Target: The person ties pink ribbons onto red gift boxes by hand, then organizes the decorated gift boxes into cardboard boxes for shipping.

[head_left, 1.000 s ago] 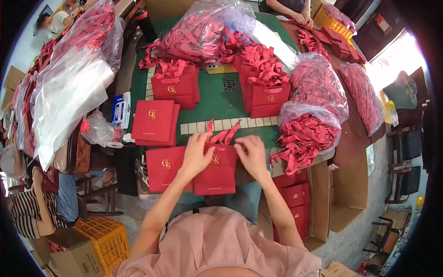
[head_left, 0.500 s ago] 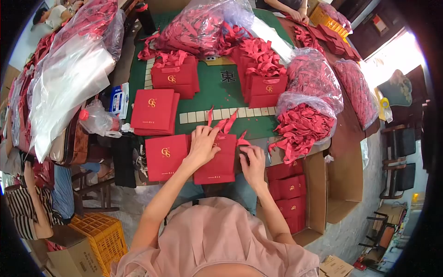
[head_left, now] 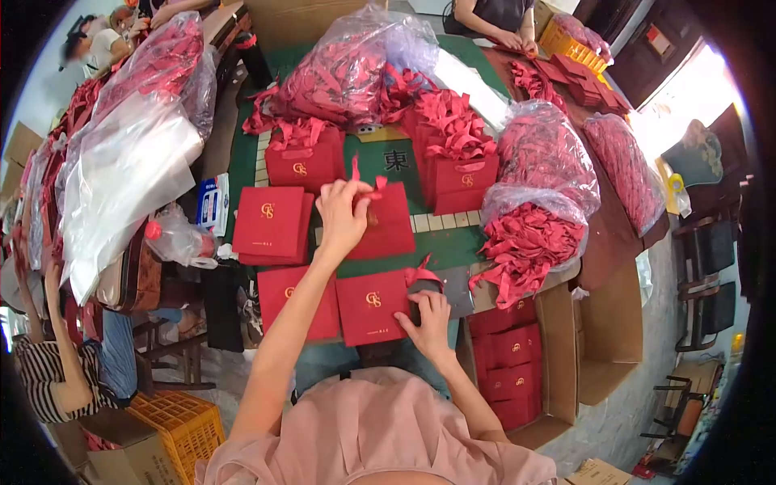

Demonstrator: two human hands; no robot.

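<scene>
My left hand is closed at the upper left of a red gift bag, its fingers by the bag's red ribbon. This bag lies tilted on the green mat, part of its front covered by the hand. Nearer to me, a red bag with a gold logo lies flat at the table's front edge. My right hand rests there with fingers apart, the thumb touching this bag's right edge. Its fingertips are by a small dark object and a red ribbon. Under my left forearm lies another red bag.
Finished-looking bags with ribbons stand at the back, beside flat bags. A plastic sack of ribbons is at right, above a carton of red bags. A plastic bottle lies at left. Other people sit around.
My left hand has moved forward, carrying a red bag from the front edge onto the mat. A bag with a gold logo now shows where it lay. My right thumb has spread toward that bag.
</scene>
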